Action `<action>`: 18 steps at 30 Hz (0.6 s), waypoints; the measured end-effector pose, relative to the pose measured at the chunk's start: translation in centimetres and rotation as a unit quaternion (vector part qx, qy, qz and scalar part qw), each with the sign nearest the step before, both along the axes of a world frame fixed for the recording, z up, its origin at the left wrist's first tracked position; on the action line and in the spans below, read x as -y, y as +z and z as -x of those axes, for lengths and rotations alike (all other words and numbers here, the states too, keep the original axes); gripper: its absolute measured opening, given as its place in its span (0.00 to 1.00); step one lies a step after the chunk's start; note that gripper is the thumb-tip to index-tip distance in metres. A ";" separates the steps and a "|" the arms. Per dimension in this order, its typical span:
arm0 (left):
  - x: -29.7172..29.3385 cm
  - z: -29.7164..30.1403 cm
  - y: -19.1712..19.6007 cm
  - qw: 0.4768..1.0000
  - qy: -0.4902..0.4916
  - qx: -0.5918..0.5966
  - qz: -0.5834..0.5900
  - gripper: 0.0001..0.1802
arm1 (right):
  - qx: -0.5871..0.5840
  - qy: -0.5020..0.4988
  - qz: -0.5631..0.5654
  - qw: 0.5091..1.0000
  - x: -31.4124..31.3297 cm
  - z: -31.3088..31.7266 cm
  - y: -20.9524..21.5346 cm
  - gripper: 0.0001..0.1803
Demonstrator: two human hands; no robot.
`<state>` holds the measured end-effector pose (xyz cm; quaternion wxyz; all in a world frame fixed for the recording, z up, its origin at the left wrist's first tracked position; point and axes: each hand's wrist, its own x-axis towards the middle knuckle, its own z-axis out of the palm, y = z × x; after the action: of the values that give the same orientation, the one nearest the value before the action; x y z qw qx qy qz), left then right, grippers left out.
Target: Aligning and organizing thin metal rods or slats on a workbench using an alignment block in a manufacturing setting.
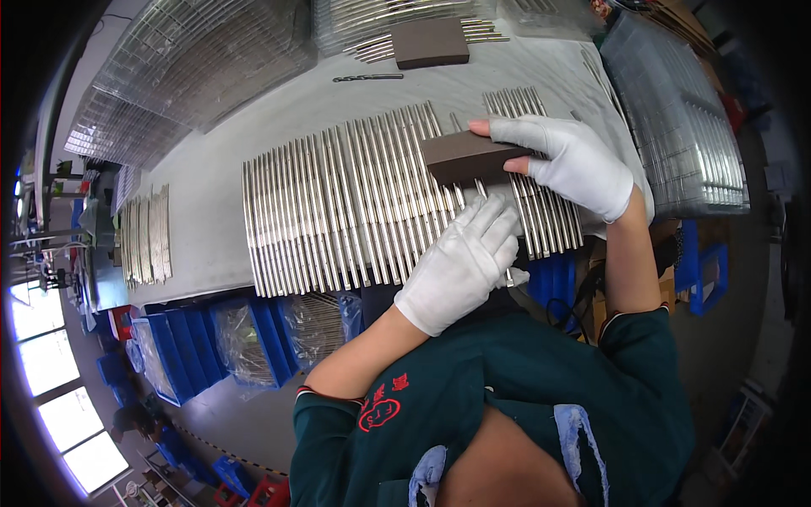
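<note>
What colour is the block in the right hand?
Dark brown block, seen in the head view.

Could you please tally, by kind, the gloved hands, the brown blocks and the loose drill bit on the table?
Gloved hands: 2, the left hand resting on the row of metal rods, the right hand gripping a block.
Brown blocks: 2, the held block and the far block.
Drill bit: 1.
Total: 5.

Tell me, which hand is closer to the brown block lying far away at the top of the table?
Right. The right hand, gripping another brown block, lies nearer the far block. The left hand rests lower on the metal rods, farther away.
</note>
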<state>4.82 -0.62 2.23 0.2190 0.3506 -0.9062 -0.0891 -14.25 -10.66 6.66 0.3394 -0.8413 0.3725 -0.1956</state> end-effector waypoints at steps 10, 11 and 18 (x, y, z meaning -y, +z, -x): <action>0.0 -0.4 -0.6 1.000 -0.013 -0.013 -0.008 0.20 | 0.015 -0.002 0.045 0.999 0.5 1.1 -0.2 0.32; -0.1 -0.4 -0.8 0.999 -0.014 -0.023 -0.019 0.21 | 0.017 -0.024 0.003 1.000 0.6 1.7 0.4 0.31; -0.3 -0.5 -0.4 0.994 0.013 0.108 -0.011 0.38 | 0.291 -0.201 0.110 0.929 3.9 2.7 -1.7 0.31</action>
<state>5.32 -0.36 1.83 0.1171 0.3726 -0.9188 -0.0576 -16.99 -14.57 5.00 0.2917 -0.6871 0.3944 -0.5360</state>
